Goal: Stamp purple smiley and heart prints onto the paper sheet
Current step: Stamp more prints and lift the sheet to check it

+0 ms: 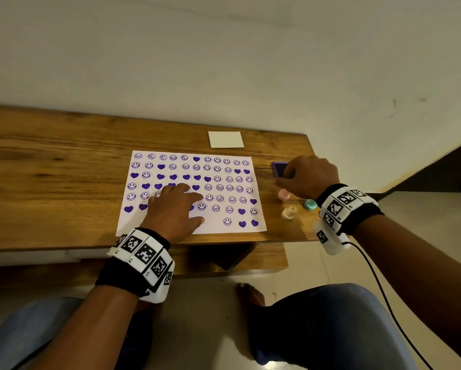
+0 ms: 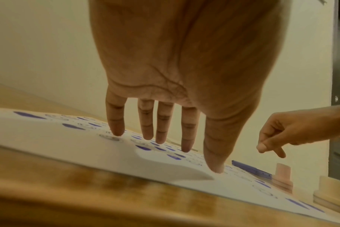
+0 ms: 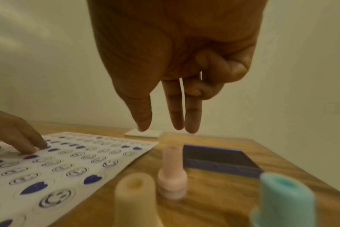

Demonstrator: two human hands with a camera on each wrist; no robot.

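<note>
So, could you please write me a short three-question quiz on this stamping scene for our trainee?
1. True or false: the left hand lies flat on the paper sheet.
2. Which stamp stands nearest the ink pad? A) pink stamp B) teal stamp C) cream stamp
3. Fill in: the right hand holds ____ stamp.

Key: 1 true; 2 A; 3 no. Its fingers point down above the pink stamp with no grip on it.
</note>
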